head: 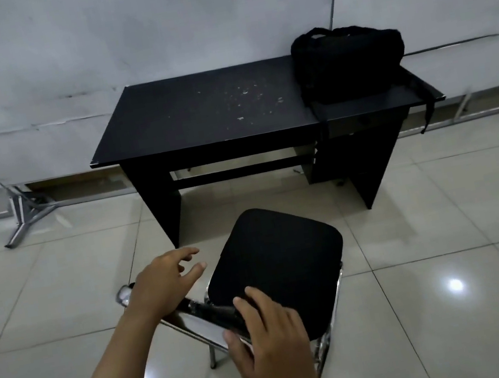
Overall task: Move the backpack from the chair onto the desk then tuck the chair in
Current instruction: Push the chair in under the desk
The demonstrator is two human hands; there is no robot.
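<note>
The black backpack (349, 63) rests on the right end of the black desk (195, 115), against the wall, with straps hanging over the desk's front edge. The chair (276, 264), with a black padded seat and chrome frame, stands on the tiled floor in front of the desk, turned slightly and apart from it. My right hand (267, 335) is wrapped over the chair's chrome back rail near the seat. My left hand (165, 283) hovers over the left end of that rail with fingers spread, holding nothing.
A grey panel wall runs behind the desk. A metal stand foot (26, 215) sits on the floor at the left, and another metal base (494, 112) at the right. Glossy tiles surround the chair.
</note>
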